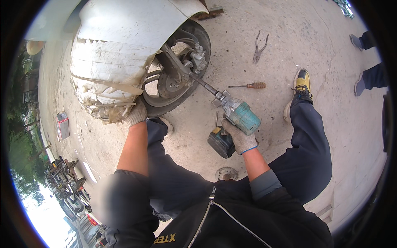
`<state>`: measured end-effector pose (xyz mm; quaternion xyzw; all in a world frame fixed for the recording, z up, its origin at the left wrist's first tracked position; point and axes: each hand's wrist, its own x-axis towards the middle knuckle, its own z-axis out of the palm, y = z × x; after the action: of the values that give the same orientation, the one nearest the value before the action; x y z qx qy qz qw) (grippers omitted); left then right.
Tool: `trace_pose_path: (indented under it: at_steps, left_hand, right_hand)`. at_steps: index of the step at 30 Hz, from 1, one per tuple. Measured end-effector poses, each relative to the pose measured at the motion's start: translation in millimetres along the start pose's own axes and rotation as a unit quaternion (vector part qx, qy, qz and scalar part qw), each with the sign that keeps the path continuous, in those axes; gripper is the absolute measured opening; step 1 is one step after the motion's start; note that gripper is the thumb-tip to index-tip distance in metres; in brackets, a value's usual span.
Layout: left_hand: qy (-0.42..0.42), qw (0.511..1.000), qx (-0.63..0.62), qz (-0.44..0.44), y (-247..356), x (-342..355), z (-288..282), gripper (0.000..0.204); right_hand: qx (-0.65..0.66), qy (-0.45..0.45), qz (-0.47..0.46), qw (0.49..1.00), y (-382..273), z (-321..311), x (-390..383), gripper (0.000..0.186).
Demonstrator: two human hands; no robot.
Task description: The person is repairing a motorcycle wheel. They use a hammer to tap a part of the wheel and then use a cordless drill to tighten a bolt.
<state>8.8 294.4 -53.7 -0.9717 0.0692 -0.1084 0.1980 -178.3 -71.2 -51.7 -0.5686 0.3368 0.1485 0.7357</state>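
Note:
My right hand (pixel 239 137), in a knitted work glove, is closed round the handle of a teal cordless impact wrench (pixel 244 116) with a dark battery at its base. The wrench's long socket (pixel 204 84) reaches up and left to the fork end beside the hub of a scooter wheel (pixel 175 97). Over that wheel, at the left, is white bodywork (pixel 111 58), torn and patched with tape. My left hand (pixel 135 115), also gloved, is against the lower edge of the taped bodywork beside the tyre. Its fingers are mostly hidden there.
Pliers (pixel 259 48) and a screwdriver (pixel 253 85) lie on the concrete to the right of the wheel. A toothed metal disc (pixel 226 173) rests between my legs. A box (pixel 63 125) stands at the left. Another person's shoes (pixel 359 84) are at the right edge.

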Motion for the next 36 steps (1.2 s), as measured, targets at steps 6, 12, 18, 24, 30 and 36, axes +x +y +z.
trace_pose_path:
  at_steps: [6,12,18,24,30,36]
  left_hand:
    - [-0.047,0.998,0.035,-0.001,3.1,3.0,-9.5,0.054]
    - [-0.113,0.991,0.068,0.012,9.6,6.1,-27.2,0.053]
    - [-0.123,0.98,0.153,0.032,10.4,7.2,-24.1,0.056]
    - [-0.091,0.991,0.093,0.022,7.7,3.8,-21.5,0.053]
    - [-0.082,0.995,0.056,0.016,2.5,3.5,-11.9,0.054]
    - [-0.046,0.998,0.039,0.011,-1.8,2.0,1.3,0.052]
  right_hand:
    - [-0.003,-0.007,0.005,1.0,-0.7,-0.5,-0.6,0.034]
    - [-0.015,-0.008,-0.004,1.0,3.2,-1.7,1.6,0.036]
    - [-0.022,-0.008,-0.006,1.0,5.9,-1.8,2.6,0.039]
    - [0.003,-0.01,0.001,1.0,4.8,-1.9,1.3,0.038]
    - [-0.011,-0.013,0.003,1.0,2.0,-1.9,0.7,0.036]
    - [-0.007,0.012,-0.027,1.0,-1.0,-0.2,0.7,0.03]
